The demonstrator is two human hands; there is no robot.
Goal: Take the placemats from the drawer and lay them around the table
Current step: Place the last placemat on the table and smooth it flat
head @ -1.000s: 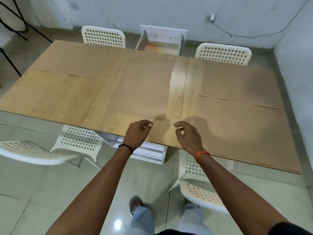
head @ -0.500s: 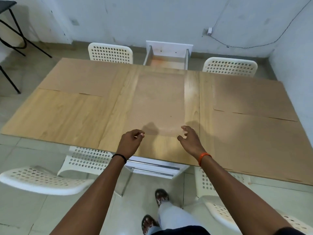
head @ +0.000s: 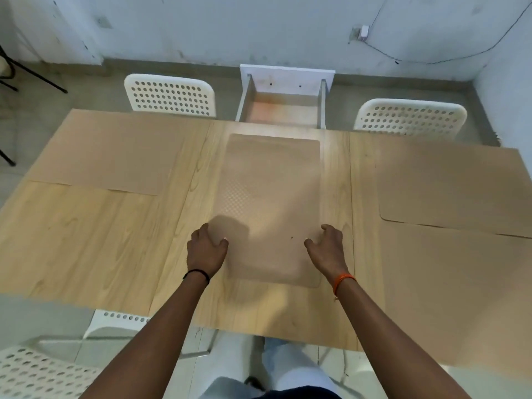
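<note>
A tan placemat (head: 273,197) lies flat in the middle of the wooden table (head: 86,240), long side pointing away from me. My left hand (head: 205,249) holds its left edge near the close corner, thumb on top. My right hand (head: 328,246) holds the right edge the same way. Three more placemats lie on the table: one at the far left (head: 115,151), one at the far right (head: 449,182) and one at the near right (head: 460,283). The white drawer (head: 283,110) stands pulled open beyond the table's far edge, and what shows of its bottom is bare.
White perforated chairs stand at the far left (head: 169,95), far right (head: 408,118) and near left (head: 34,372). A black metal stand (head: 17,67) is at the left wall. My legs are against the table's near edge.
Both hands have moved forward from the table's near edge onto the middle placemat and taken hold of its side edges. My head has moved closer over the table.
</note>
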